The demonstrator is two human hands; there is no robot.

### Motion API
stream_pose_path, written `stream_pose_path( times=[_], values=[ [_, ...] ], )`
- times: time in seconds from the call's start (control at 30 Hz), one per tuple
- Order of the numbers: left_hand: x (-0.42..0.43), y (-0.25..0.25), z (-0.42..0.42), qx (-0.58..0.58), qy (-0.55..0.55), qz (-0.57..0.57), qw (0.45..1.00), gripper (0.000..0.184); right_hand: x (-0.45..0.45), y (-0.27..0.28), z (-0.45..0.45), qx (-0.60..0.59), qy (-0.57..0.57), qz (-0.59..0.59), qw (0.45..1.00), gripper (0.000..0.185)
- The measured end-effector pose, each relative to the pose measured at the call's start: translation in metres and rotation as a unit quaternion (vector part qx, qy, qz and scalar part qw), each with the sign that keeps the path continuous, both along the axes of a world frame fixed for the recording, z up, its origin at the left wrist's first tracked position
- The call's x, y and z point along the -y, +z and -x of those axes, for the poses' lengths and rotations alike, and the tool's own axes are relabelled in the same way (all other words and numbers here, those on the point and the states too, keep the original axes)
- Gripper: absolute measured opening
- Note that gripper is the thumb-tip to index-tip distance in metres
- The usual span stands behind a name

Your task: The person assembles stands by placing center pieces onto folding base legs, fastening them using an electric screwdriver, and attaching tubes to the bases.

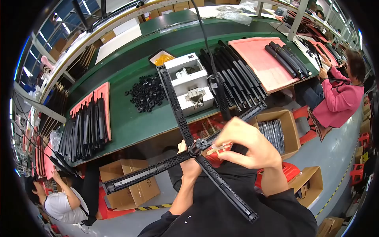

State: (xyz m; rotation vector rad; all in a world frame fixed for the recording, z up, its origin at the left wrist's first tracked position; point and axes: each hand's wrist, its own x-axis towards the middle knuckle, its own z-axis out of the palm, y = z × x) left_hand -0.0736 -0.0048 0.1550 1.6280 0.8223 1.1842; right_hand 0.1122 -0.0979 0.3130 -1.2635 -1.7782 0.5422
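A black folding stand base [173, 162] is in front of my chest, its several long ribbed legs spread like a cross from a round hub [196, 149]. My left hand [190, 164] is closed around the hub from below; part of its fingers is hidden behind the legs. Just right of the hub, my right hand [252, 144] is bent with thumb and forefinger close together. Between them show thin pale strips [219, 149], too small to name surely. Behind the base, a white bench machine [190, 85] with metal fittings stands on the green table.
Small black rings [146, 93] are heaped left of the machine. Black tubes lie on a pink mat [108, 114] at left and in rows [237, 75] at right. Cartons [294, 134] stand below. One person in pink [339, 94] sits at right, another in white [63, 205] at left.
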Motion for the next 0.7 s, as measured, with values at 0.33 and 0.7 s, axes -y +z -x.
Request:
stream_pose_path(
  times=[0.33, 0.7],
  values=[
    [0.025, 0.026, 0.024, -0.055, -0.127, 0.146, 0.980, 0.040, 0.037, -0.158, 0.085, -0.341, -0.060, 0.194, 0.918, 0.093],
    [0.033, -0.001, 0.096, -0.034, -0.353, 0.231, 0.906, 0.052, 0.058, -0.172, 0.077, -0.413, -0.095, 0.203, 0.883, 0.056]
  ],
)
